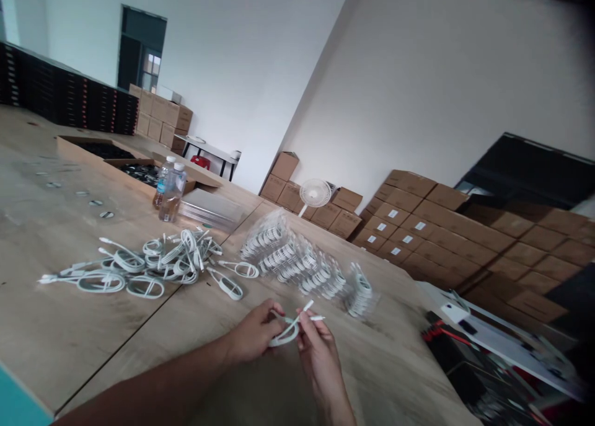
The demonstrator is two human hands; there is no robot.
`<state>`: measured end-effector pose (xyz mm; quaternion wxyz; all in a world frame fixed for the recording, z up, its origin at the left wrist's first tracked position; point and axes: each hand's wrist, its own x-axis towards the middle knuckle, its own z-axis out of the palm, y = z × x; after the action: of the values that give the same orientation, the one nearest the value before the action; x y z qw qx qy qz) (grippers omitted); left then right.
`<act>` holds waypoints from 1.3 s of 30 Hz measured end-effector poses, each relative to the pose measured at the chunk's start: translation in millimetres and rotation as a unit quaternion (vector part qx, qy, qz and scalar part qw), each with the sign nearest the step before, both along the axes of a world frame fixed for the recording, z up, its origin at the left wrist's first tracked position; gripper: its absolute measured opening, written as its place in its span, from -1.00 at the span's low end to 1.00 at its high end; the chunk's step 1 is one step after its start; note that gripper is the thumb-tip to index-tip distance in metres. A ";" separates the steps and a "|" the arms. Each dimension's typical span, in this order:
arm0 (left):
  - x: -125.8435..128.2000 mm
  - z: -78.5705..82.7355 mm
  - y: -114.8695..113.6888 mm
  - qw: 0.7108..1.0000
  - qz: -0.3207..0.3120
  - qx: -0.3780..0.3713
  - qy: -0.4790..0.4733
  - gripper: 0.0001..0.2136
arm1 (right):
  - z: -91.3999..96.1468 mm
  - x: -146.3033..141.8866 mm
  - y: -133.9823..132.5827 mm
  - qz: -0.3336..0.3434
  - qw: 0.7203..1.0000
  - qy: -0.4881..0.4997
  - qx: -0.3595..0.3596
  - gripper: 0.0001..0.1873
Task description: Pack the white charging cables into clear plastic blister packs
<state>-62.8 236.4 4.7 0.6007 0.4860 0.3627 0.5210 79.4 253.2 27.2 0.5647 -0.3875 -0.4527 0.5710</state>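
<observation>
A coiled white cable (290,334) is held between my two hands above the front of the wooden table (195,333). My left hand (253,332) is closed around the left side of the loop. Pinched in the fingers of my right hand (320,346) is the other side, close to the two plug ends that stick out up and to the right. A heap of similar coiled white cables (181,258) lies to the left, with a loose coil (227,284) nearest my hands. Beyond my hands, rows of cables in clear plastic bags (297,261) lie side by side.
Two plastic bottles (173,193) stand behind the heap, beside a stack of clear plastic sheets or bags (209,209). Open cardboard trays (83,139) hold dark items. Clear bags (69,190) lie far left. Stacked cartons (441,227) and a white fan (315,193) stand beyond the table.
</observation>
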 end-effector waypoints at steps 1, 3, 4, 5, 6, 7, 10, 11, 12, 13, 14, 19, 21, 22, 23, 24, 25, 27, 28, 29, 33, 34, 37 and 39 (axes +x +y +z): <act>-0.1 -0.5 0.2 1.000 0.008 0.000 -0.013 -0.69 | -0.4 1.1 1.2 -0.018 1.000 0.005 0.007 -0.65; -0.7 -1.7 0.3 0.999 0.007 0.024 -0.032 -0.65 | -1.0 3.3 3.6 -0.042 0.999 0.013 0.012 -0.66; -0.9 -2.5 0.2 0.999 -0.001 0.045 -0.030 -0.64 | -1.2 4.3 4.6 -0.052 0.998 0.016 0.013 -0.66; -1.1 -3.5 0.1 0.998 -0.011 0.064 -0.016 -0.64 | -1.4 5.2 5.5 -0.060 0.998 0.018 0.013 -0.66; -1.1 -4.6 0.2 0.997 -0.021 0.077 0.006 -0.64 | -1.5 5.9 6.3 -0.067 0.997 0.021 0.013 -0.67; -1.0 -5.6 0.4 0.996 -0.028 0.082 0.031 -0.65 | -1.5 6.4 6.9 -0.071 0.997 0.024 0.014 -0.67; -0.7 -6.3 2.4 0.997 -0.042 0.052 0.025 -0.65 | 0.6 7.2 6.9 -0.070 0.996 0.041 0.024 -0.69; -1.1 -5.4 3.3 0.998 -0.043 0.033 -0.010 -0.62 | 1.9 7.4 6.3 -0.065 0.996 0.047 0.028 -0.70; -1.7 -4.2 4.1 0.998 -0.044 0.013 -0.046 -0.59 | 3.4 7.6 5.4 -0.060 0.996 0.052 0.031 -0.70; -2.7 -2.8 4.7 0.996 -0.048 -0.007 -0.074 -0.57 | 4.9 7.9 4.4 -0.054 0.996 0.055 0.033 -0.70; -3.9 -1.6 5.1 0.994 -0.057 -0.026 -0.088 -0.55 | 6.2 8.1 3.2 -0.047 0.997 0.057 0.034 -0.70; -6.1 -4.3 4.9 0.989 -0.117 -0.069 -0.063 -0.57 | 4.7 8.6 1.6 -0.013 1.000 0.013 0.015 -0.65; -4.7 -7.4 5.2 0.990 -0.101 -0.064 -0.074 -0.60 | 0.8 8.7 4.0 -0.009 0.999 -0.038 0.019 -0.58; -4.1 -8.4 5.2 0.990 -0.092 -0.064 -0.083 -0.60 | -1.0 8.8 5.4 -0.009 0.998 -0.060 0.022 -0.55; -3.7 -8.9 5.1 0.989 -0.087 -0.067 -0.095 -0.61 | -2.6 9.0 6.8 -0.008 0.997 -0.072 0.023 -0.53; -3.7 -8.7 4.8 0.987 -0.091 -0.077 -0.112 -0.61 | -3.6 9.2 8.0 -0.005 0.997 -0.073 0.020 -0.53; -3.9 -8.0 4.1 0.982 -0.103 -0.091 -0.131 -0.60 | -4.1 9.3 8.8 -0.002 0.998 -0.064 0.016 -0.53; -4.9 -5.9 2.2 0.967 -0.153 -0.126 -0.158 -0.58 | -3.6 8.9 9.3 0.004 1.000 -0.026 0.007 -0.57; -5.4 -4.7 1.1 0.959 -0.181 -0.144 -0.162 -0.55 | -2.8 8.2 9.1 0.005 1.000 -0.005 0.003 -0.59; -5.9 -3.6 0.3 0.953 -0.201 -0.159 -0.160 -0.53 | -1.7 7.2 8.8 0.005 1.000 0.015 -0.001 -0.61; -8.2 0.9 0.7 0.953 -0.180 -0.158 -0.188 -0.49 | 2.2 3.3 7.9 0.001 0.997 0.077 -0.004 -0.67; -8.6 2.3 1.9 0.954 -0.170 -0.146 -0.201 -0.50 | 2.8 4.2 7.9 0.008 0.996 0.091 -0.003 -0.68; -7.3 6.6 6.0 0.956 -0.169 -0.136 -0.197 -0.53 | 3.8 14.4 9.0 0.045 0.991 0.125 -0.011 -0.70; -4.9 7.7 7.7 0.960 -0.173 -0.156 -0.157 -0.60 | 3.6 21.8 13.4 0.062 0.991 0.119 -0.017 -0.70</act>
<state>-67.8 244.1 12.4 0.7994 0.3537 0.2513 0.4155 101.2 266.6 30.8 0.5714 -0.2974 -0.3954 0.6548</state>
